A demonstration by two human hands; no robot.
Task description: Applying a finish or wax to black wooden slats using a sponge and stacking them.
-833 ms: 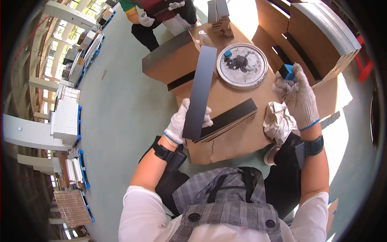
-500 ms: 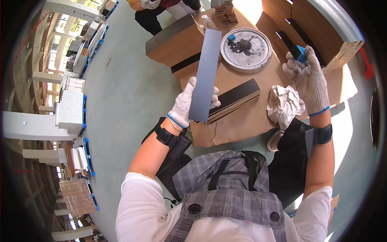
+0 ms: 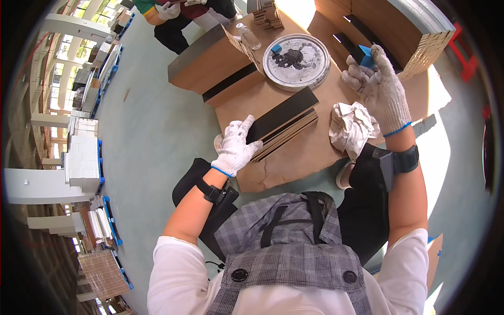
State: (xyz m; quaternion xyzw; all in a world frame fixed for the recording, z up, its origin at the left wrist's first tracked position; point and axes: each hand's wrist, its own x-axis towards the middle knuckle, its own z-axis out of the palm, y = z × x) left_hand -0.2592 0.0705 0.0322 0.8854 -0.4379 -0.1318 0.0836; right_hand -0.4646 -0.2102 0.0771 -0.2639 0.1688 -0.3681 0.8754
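Note:
My left hand [image 3: 236, 146], in a stained white knit glove, is at the left end of a stack of narrow boards [image 3: 290, 129]. Its thumb and forefinger are spread apart around the end of the dark top board [image 3: 283, 114]. Raised at the right, my gloved right hand [image 3: 382, 97] pinches a small blue block [image 3: 367, 56] with its fingers. Another blue piece [image 3: 276, 49] lies on a round whitish lid-like tray [image 3: 318, 70], beside a smear of black paste [image 3: 292, 59].
Crumpled white paper [image 3: 350, 126] lies near my right wrist on the cardboard [image 3: 278, 176]. Long boards [image 3: 191, 76] stand at the left, and more [image 3: 428, 50] at the right. A clear bottle [image 3: 249, 37] is behind the tray. Another person [image 3: 176, 23] crouches at the far left.
The grey board has left my left hand's upright hold; that hand is now at the stack's end with fingers spread. My right hand still holds the blue block. The view has shifted slightly.

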